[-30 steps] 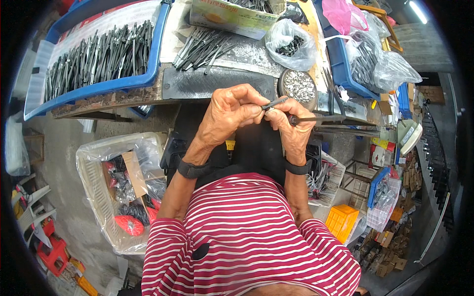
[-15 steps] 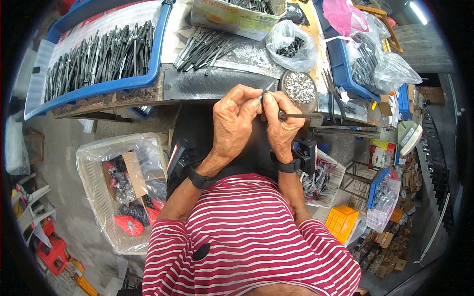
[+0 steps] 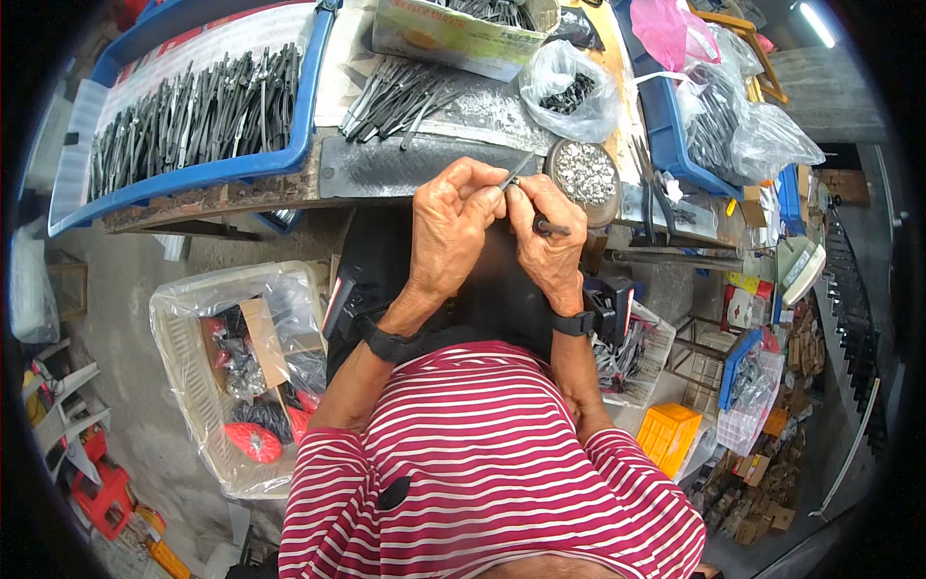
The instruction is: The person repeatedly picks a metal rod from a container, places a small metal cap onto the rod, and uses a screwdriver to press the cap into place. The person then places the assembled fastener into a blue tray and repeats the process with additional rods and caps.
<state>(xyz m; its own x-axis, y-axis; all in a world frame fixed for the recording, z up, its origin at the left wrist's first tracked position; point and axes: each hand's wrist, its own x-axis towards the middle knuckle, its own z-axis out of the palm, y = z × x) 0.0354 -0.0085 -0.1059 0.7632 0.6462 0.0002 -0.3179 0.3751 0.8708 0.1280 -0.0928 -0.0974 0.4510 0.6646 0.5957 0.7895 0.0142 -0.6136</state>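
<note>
My left hand (image 3: 449, 227) is closed, pinching a thin grey metal strip (image 3: 522, 167) that points up and away over the bench edge. My right hand (image 3: 550, 246) meets it at the strip's near end, thumb and forefinger pressed together. A dark rod-like tool (image 3: 554, 230) lies across the right hand's curled fingers; its exact kind is unclear. Whatever sits between the right fingertips is too small to make out. Just right of the hands stands a round tin (image 3: 590, 218) filled with small silvery metal parts (image 3: 582, 172). Beyond them a pile of dark strips (image 3: 397, 101) lies on the bench.
A blue tray (image 3: 207, 176) of dark strips occupies the bench's left. At the back are a carton (image 3: 453, 43) and a clear bag (image 3: 588, 111) of black pieces. Long-handled pliers (image 3: 651, 188) lie at right beside another blue bin (image 3: 666, 116). A plastic-lined crate (image 3: 183, 386) stands lower left.
The strip now shows longer past my left fingertips. My right hand has turned, so the dark tool, which pointed far right, appears much shorter. Both hands stay close together.
</note>
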